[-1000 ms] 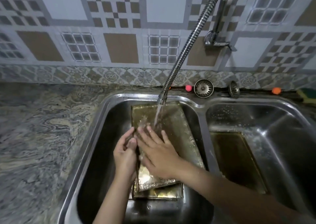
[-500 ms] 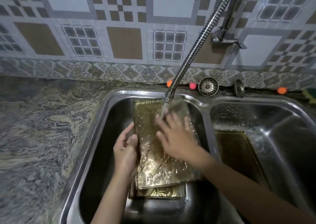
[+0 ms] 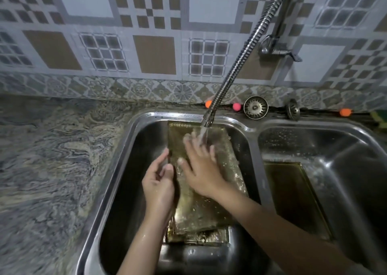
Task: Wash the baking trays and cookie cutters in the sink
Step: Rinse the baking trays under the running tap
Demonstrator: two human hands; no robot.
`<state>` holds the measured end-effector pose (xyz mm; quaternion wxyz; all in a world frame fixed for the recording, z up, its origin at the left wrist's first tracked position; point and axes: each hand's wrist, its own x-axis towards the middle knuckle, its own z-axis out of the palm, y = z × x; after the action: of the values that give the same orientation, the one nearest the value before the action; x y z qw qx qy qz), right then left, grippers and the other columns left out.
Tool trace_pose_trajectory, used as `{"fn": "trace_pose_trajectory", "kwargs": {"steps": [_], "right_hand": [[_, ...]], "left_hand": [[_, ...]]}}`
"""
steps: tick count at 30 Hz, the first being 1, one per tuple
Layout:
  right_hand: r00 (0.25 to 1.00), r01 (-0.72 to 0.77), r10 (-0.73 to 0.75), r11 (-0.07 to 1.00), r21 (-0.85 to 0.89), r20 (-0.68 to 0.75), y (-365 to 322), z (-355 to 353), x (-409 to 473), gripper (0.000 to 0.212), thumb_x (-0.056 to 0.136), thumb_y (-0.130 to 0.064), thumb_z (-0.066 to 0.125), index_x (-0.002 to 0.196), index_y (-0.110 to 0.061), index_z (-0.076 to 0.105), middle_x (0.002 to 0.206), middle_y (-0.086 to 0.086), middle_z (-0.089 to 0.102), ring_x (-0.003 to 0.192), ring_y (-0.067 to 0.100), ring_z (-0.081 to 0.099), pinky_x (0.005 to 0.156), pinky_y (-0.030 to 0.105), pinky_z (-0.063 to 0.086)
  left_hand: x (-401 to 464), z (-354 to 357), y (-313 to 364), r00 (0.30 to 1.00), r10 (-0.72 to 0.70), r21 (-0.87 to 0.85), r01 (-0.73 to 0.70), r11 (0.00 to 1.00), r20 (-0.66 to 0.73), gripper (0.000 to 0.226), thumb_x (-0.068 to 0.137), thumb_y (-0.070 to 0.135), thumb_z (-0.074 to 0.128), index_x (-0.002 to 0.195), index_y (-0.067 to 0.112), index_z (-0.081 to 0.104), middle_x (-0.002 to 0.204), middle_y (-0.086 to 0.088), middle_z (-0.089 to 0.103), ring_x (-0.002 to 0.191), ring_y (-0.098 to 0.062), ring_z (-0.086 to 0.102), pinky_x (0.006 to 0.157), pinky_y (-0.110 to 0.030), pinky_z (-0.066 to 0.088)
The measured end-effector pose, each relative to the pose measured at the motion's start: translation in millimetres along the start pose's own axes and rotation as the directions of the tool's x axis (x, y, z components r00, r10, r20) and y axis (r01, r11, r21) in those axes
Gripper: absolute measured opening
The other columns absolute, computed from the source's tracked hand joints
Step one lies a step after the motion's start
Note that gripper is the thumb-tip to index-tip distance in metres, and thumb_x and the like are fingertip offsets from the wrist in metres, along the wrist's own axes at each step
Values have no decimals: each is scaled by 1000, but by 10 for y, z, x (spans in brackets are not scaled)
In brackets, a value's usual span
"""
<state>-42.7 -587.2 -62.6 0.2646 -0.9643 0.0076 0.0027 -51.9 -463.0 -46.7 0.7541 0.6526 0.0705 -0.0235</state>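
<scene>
The head view shows a big shiny steel double sink (image 3: 134, 149) set in a swirly grey stone counter (image 3: 52, 170) below a patterned tile wall (image 3: 157, 33), and a flat gold metal baking tray (image 3: 209, 191) leans in the left bowl on top of another gold tray (image 3: 199, 236), with a third gold tray (image 3: 293, 191) in the right bowl. Water from the bendy silver tap hose (image 3: 240, 61) hits the top tray, so it seems best to rub all over, corners too. The left hand (image 3: 159, 182) pinches the tray's left edge, and the right hand (image 3: 201, 170) presses flat with fingers spread.
</scene>
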Motion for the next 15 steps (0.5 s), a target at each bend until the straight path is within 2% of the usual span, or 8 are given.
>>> {"fn": "trace_pose_trajectory", "kwargs": {"steps": [2,4,6,8,9,10,12,15], "right_hand": [[972,192,-197,980,45,129,-70,45,-231,63,100,-43,31,152,-27,-1,156,-9,-19,144,13,-20,115,43,-16],[935,295,-271,953,-76,231,92,-19,-452,60,100,-45,28,151,-35,-2,157,-13,-19,144,9,-22,113,45,-19],[958,245,-192,934,-260,211,344,-151,-504,58,97,-48,23,148,-43,-4,156,-5,-25,143,17,-25,112,55,-19],[992,76,-44,957,-281,119,526,-281,-519,58,97,-44,31,145,-52,1,154,1,-29,141,24,-28,110,56,-20],[997,0,14,983,-183,79,587,-307,-523,57,97,-38,39,144,-55,11,155,1,-25,144,26,-22,112,53,-18],[997,-54,53,999,3,57,591,-329,-535,56,97,-30,46,141,-55,23,159,0,-13,148,25,-3,117,48,-7],[994,-109,99,886,451,46,544,-330,-573,54,94,-9,52,132,-46,46,156,0,26,129,18,49,111,34,34],[972,-137,234,623,770,-16,451,-359,-641,53,89,13,48,120,-27,62,133,-10,57,119,33,53,99,38,48]], "left_hand": [[79,-94,22,998,-9,-13,8,1000,-57,40,92,-6,52,113,26,63,105,7,67,90,0,64,86,-18,49],[159,-248,60,991,-42,-38,38,999,-126,39,92,-6,52,118,22,62,97,11,66,80,5,64,77,-12,50],[208,-375,64,986,-44,-35,39,999,-162,40,92,-6,51,123,18,60,96,14,64,81,6,62,84,-15,48],[222,-422,53,984,-59,-53,51,997,-169,42,92,-7,50,125,18,59,101,12,64,86,5,59,91,-19,46],[225,-421,35,984,-69,-69,59,996,-162,42,92,-7,49,125,19,58,103,11,64,85,6,59,87,-15,47],[229,-401,16,985,-85,-90,72,993,-149,43,92,-8,48,125,18,58,103,10,64,83,7,60,79,-10,49],[213,-334,-24,984,-130,-126,115,985,-120,42,93,-8,47,125,18,58,106,3,65,85,2,63,75,-10,51],[209,-242,-102,978,-187,-111,176,978,-97,40,94,-5,48,123,20,60,117,-6,64,102,-15,61,96,-29,48]]}}
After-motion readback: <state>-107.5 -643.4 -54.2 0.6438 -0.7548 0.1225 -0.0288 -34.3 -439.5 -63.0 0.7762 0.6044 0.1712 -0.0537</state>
